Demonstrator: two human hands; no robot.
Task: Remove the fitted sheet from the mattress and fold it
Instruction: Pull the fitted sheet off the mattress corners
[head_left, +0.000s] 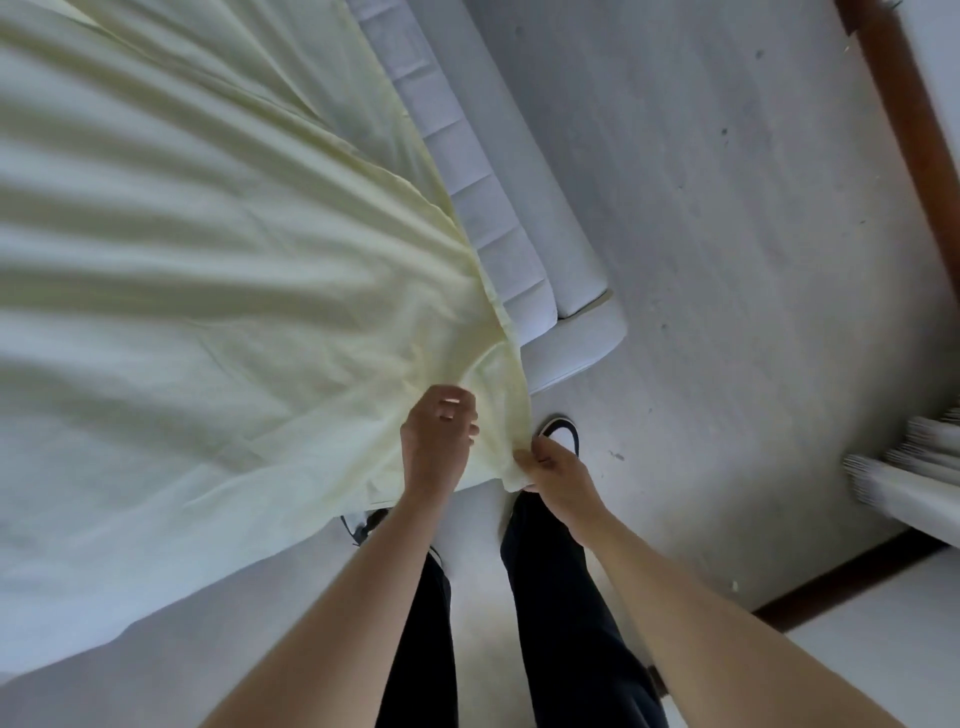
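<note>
Sheet (208, 312), pale yellow fitted type, off the near corner of mattress (498, 228); quilted side exposed there. Cloth pulled taut in long folds twd person. Left hand (439, 441) fingers curled into fabric near edge; right hand (550, 467) pinches bunched corner. Far corners out of view, cannot tell if freed. Judged: removal partly done, folding not yet begun. Floor (727, 260) bare concrete.

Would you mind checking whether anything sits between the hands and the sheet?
Nothing visible does: the left hand and right hand both already grip the pale yellow sheet at its corner, off the mattress.
</note>
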